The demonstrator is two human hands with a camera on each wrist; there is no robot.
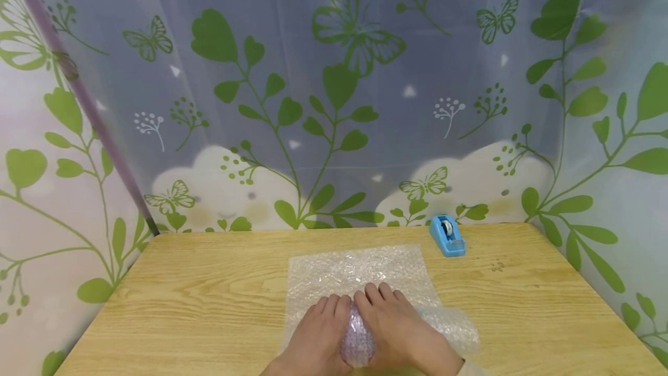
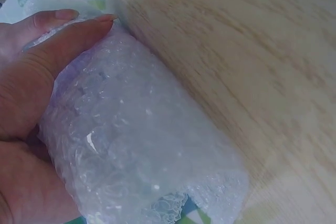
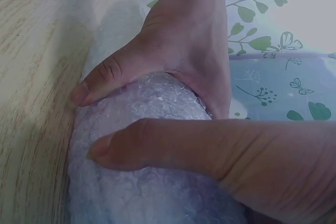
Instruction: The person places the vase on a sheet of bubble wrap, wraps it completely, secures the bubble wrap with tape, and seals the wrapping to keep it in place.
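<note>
Left hand [image 1: 320, 332] and right hand [image 1: 396, 326] are both holding the wrapped bundle [image 1: 357, 338], fingers and thumbs curling round it; 2 thumbs are pressing on the bubble wrap in the right wrist view. Bundle is sitting at the near side of the counter [image 1: 209, 283], between the 2 hands, showing lilac through the plastic; its contents are staying unidentifiable. Flat bubble wrap [image 1: 360, 266] is lying just beyond the hands, and a rolled part of it [image 1: 451, 326] is sticking out past the right hand. Blue tape dispenser [image 1: 447, 237] is standing apart, toward the counter's far right, with nobody touching it.

Risks, judging: no tape is showing on the visible wrap, so springy plastic could be popping open if the grip is easing. Uneven pressure between hands could be skewing the layers. Wrap is looking open and crumpled at 1 end in the left wrist view, so contents could be sliding out if the bundle is tipping. Hard squeezing could be bursting bubbles.

Text: no brand, label or writing is reading anywhere, dispenser included.
</note>
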